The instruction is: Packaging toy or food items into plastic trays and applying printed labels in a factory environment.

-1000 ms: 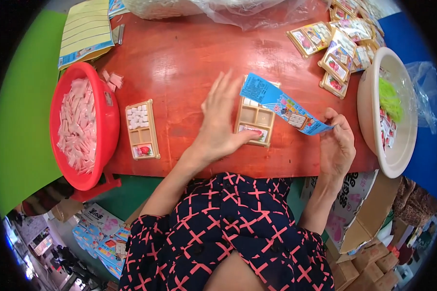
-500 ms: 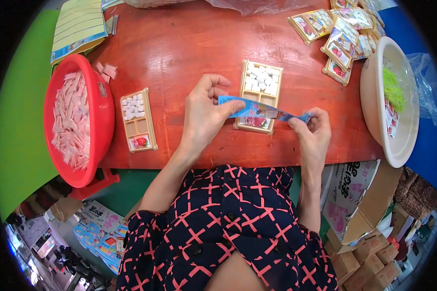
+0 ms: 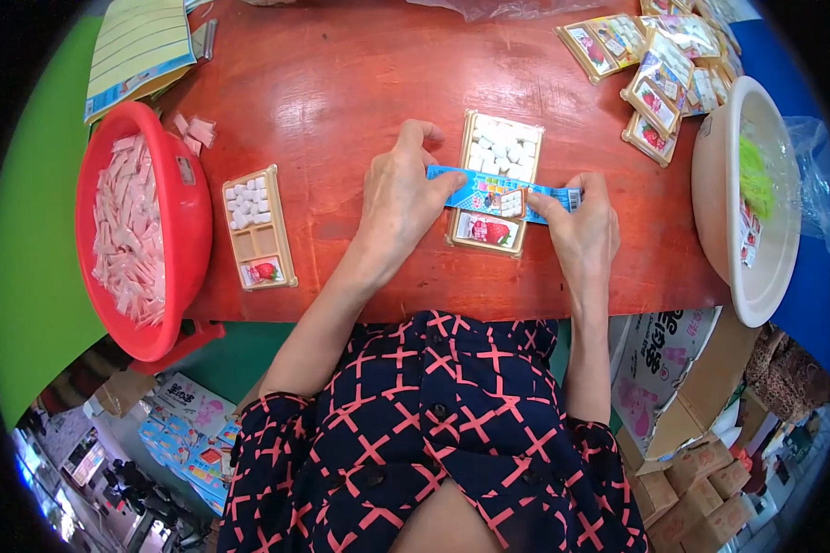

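Note:
A blue printed card sleeve (image 3: 493,195) lies flat across the middle of a tan compartment tray (image 3: 471,124). My left hand (image 3: 401,195) pinches the sleeve's left end between thumb and fingers. At the other end my right hand (image 3: 583,221) grips it, thumb on top. White marshmallow-like pieces (image 3: 504,147) fill the tray's far compartment, and a strawberry-printed packet (image 3: 489,230) lies in its near one. The sleeve hides the compartments between. Left of my left hand sits a second tan tray (image 3: 266,241), with white pieces, two bare middle compartments and a strawberry packet.
A red basin (image 3: 189,249) of small pink packets stands at the left, with a few loose packets (image 3: 195,132) behind it. Yellow-blue card sheets (image 3: 138,55) lie far left. Several wrapped trays (image 3: 659,78) pile up far right, beside a white basin (image 3: 715,194).
The blue sleeve has turned from a tilted, edge-on pose to lying flat, printed face up, over the tray. My right hand has shifted slightly away from me and left, its fingers now straighter.

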Demonstrator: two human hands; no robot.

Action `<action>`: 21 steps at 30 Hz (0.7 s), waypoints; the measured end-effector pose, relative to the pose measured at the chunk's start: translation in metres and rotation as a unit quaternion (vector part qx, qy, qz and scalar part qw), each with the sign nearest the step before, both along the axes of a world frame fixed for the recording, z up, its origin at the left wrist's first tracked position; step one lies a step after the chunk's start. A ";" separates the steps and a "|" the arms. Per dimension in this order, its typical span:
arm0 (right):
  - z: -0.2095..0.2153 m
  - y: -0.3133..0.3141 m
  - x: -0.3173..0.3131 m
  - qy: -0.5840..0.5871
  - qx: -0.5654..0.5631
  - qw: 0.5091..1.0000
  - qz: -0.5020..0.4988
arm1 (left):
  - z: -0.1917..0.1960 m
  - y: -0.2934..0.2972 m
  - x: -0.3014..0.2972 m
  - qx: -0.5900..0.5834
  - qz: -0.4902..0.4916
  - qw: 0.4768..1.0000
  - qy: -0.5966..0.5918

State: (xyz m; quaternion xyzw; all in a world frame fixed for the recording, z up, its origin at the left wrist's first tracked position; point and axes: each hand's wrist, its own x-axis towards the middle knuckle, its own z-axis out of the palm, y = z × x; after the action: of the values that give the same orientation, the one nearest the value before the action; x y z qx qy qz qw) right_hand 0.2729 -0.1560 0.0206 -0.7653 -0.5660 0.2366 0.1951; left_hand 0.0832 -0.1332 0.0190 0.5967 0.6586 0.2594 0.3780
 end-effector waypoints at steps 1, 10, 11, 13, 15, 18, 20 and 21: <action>0.003 0.002 -0.002 0.001 -0.001 1.000 0.001 | -0.001 0.000 -0.001 -0.001 0.001 1.000 0.001; 0.013 -0.072 0.010 -0.121 0.070 0.988 0.063 | 0.005 -0.049 0.011 -0.043 -0.142 0.985 0.093; 0.016 -0.084 0.014 -0.112 0.033 0.993 0.029 | 0.008 -0.051 0.016 -0.036 -0.166 0.980 0.099; 0.016 -0.106 0.018 -0.068 -0.047 0.995 -0.060 | 0.012 -0.053 0.028 -0.002 -0.192 0.978 0.081; 0.020 -0.118 0.013 -0.050 -0.073 0.990 -0.113 | 0.009 -0.057 0.038 0.065 -0.223 0.971 0.062; 0.014 -0.134 0.011 -0.010 -0.098 0.980 -0.171 | 0.007 -0.060 0.044 0.139 -0.202 0.965 0.087; -0.003 -0.144 0.013 0.201 -0.079 0.937 -0.273 | 0.008 -0.063 0.046 0.163 -0.237 0.951 0.118; -0.007 -0.147 0.010 0.247 -0.049 0.924 -0.289 | 0.008 -0.065 0.047 0.185 -0.261 0.936 0.150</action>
State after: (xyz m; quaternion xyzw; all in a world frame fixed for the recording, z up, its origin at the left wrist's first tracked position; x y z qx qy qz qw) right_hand 0.2828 -0.3026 0.0136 -0.8212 -0.2419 0.3793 0.3511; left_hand 0.1304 -0.1985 0.0270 0.8389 0.4694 0.1766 0.2116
